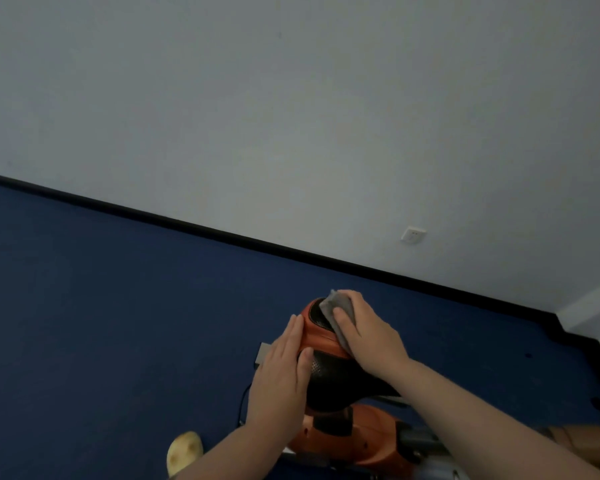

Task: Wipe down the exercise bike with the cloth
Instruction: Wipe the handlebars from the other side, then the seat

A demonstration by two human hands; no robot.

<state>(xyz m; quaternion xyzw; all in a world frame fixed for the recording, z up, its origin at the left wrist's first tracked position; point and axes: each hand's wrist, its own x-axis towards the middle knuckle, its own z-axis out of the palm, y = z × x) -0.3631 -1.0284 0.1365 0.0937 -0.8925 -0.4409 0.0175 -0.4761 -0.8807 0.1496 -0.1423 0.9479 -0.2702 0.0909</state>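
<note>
At 6 o'clock in view, low over the blue floor (118, 306), the bike (354, 441) shows its orange-and-black seat (321, 337). The right hand (368, 334) presses the grey cloth (336, 306) onto the seat's 1 o'clock end, thumb curled over it. The left hand (281, 375) lies flat, fingers straight, against the seat's 9 o'clock side.

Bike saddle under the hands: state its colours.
Padded bike saddle: orange with black perforated panels, shown best in the head view.

Left hand (280, 370) flat, fingers straight; right hand (368, 336) curled, gripping.
</note>
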